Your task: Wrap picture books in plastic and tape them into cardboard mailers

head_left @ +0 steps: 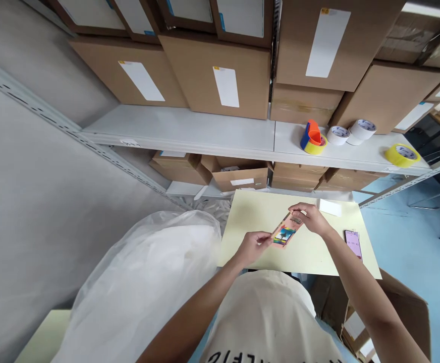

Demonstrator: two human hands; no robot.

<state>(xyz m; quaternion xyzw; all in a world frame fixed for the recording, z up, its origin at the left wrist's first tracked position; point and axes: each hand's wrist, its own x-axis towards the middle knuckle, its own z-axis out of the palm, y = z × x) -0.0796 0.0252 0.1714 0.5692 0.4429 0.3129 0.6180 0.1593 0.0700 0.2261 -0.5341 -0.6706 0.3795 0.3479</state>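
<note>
A thin, flat pink box with a colourful palm-tree picture is held tilted above the pale yellow table. My left hand pinches its lower left edge between thumb and fingers. At the upper right end, my right hand grips the same box, fingers curled over the top. On the table's right side lies a phone with a lit pink screen. A small stack of white cards or labels lies beyond my right hand, near the back edge.
Behind the table, a grey shelf carries cardboard boxes, white tape rolls, a yellow tape roll and an orange-blue tape dispenser. A large white plastic bag bulges at left. An open carton stands at lower right.
</note>
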